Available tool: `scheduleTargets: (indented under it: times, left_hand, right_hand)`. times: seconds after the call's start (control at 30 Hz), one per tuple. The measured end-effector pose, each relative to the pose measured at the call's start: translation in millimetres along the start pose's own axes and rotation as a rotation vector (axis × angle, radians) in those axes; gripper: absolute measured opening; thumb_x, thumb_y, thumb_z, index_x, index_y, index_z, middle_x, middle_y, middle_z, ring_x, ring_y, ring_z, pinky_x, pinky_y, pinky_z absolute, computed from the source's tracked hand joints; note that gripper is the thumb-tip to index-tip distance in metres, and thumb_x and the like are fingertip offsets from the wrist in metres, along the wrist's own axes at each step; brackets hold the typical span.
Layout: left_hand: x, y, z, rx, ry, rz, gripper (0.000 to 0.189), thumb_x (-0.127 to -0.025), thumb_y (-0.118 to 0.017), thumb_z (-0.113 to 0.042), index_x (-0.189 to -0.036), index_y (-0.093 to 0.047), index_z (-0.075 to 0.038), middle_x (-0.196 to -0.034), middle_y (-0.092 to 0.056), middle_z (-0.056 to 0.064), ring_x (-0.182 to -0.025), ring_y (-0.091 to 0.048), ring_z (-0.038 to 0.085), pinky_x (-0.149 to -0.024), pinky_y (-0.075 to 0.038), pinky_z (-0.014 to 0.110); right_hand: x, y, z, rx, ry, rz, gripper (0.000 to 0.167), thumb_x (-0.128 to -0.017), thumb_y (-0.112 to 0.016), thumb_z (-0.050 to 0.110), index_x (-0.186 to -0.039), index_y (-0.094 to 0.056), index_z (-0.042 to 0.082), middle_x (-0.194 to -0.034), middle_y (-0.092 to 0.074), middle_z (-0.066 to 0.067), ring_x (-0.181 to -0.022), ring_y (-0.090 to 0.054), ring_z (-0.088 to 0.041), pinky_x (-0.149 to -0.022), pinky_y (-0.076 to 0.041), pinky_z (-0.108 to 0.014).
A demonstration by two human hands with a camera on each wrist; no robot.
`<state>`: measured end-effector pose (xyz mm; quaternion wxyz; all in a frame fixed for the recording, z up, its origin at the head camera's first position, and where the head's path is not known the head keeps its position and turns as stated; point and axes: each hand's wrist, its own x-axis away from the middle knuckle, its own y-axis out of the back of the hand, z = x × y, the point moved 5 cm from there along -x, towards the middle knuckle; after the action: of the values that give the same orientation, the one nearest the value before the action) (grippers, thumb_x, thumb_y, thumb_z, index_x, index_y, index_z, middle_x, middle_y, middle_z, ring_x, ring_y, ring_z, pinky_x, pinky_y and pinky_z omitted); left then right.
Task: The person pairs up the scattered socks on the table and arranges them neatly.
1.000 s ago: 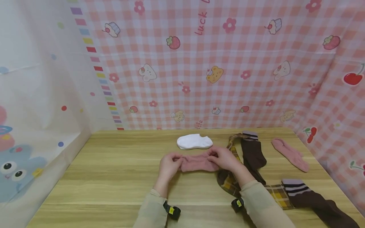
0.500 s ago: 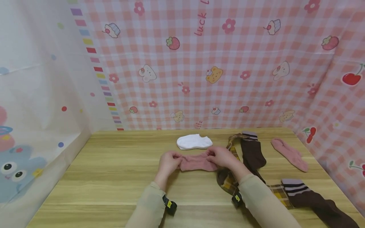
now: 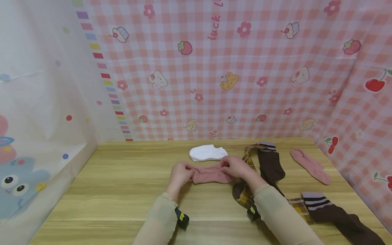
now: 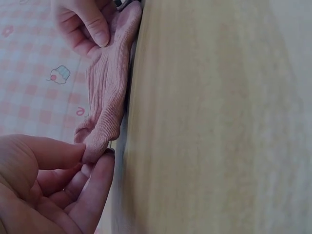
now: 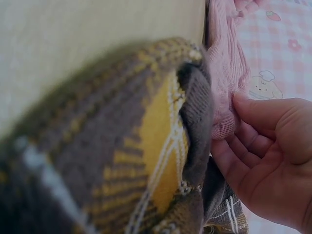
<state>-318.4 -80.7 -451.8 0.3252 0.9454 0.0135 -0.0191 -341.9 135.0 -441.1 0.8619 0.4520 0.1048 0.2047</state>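
Observation:
A pink ribbed sock [image 3: 212, 175] is stretched sideways between my two hands, low over the table. My left hand [image 3: 181, 175] pinches its left end between thumb and fingers, seen closely in the left wrist view, where the sock [image 4: 108, 87] runs up toward the other hand. At the opposite end my right hand [image 3: 238, 169] pinches the sock [image 5: 225, 73] with thumb and fingertips. Just behind it lies a white ankle sock [image 3: 208, 153]. Beside my right hand, a brown and yellow plaid sock [image 5: 146, 146] looms large in the right wrist view.
To the right lie a dark brown sock with a striped cuff [image 3: 271, 165], another pink sock [image 3: 310, 166] and a long brown striped-cuff sock [image 3: 343, 217] with plaid fabric beside it. The wooden table [image 3: 122, 190] meets a pink checked cloth [image 3: 196, 102] at its back edge.
Both hands keep their pinch on the pink sock and stay nearly in place. The forearms have shifted slightly, and the head view has tilted a little.

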Motion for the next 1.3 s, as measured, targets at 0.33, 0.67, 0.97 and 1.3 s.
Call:
scheduleTargets:
  times: [0.33,0.67,0.97,1.3]
  left_hand:
    - [-3.8,-0.9,1.8,0.029,0.019,0.032,0.004,-0.084,-0.071,-0.004,-0.082,-0.073,-0.001,-0.080,-0.067,0.005,-0.069,-0.059,0.015,-0.059,-0.053,0.025]
    - [-4.0,3.1,-1.0,-0.047,-0.017,0.037,0.005,-0.082,-0.073,-0.007,-0.084,-0.072,-0.002,-0.084,-0.068,0.006,-0.079,-0.061,0.020,-0.074,-0.052,0.033]
    - [-1.0,9.7,-6.3,-0.082,-0.009,0.067,0.014,-0.087,-0.071,-0.012,-0.097,-0.072,-0.002,-0.093,-0.069,0.008,-0.084,-0.061,0.022,-0.078,-0.052,0.038]
    - [7.7,13.9,-20.1,-0.138,-0.173,0.048,0.028,-0.088,-0.069,-0.012,-0.110,-0.068,0.005,-0.094,-0.069,0.013,-0.090,-0.064,0.029,-0.083,-0.052,0.045]
  right_hand:
    - [-1.1,0.4,-2.1,0.001,-0.002,-0.008,0.005,-0.091,-0.067,0.006,-0.096,-0.066,0.004,-0.087,-0.068,-0.002,-0.080,-0.060,-0.015,-0.075,-0.051,-0.035]
    - [7.2,7.5,-2.8,0.002,0.013,-0.033,0.011,-0.093,-0.065,0.007,-0.103,-0.068,0.003,-0.099,-0.070,-0.007,-0.095,-0.065,-0.024,-0.084,-0.052,-0.041]
    - [19.3,18.0,-1.7,-0.017,0.120,-0.086,0.010,-0.093,-0.066,0.007,-0.102,-0.070,0.002,-0.097,-0.071,-0.007,-0.091,-0.065,-0.022,-0.083,-0.053,-0.042]
    - [33.4,26.1,-5.2,-0.054,0.153,-0.096,0.013,-0.094,-0.067,0.012,-0.101,-0.070,0.001,-0.095,-0.069,-0.002,-0.088,-0.064,-0.017,-0.080,-0.053,-0.040]
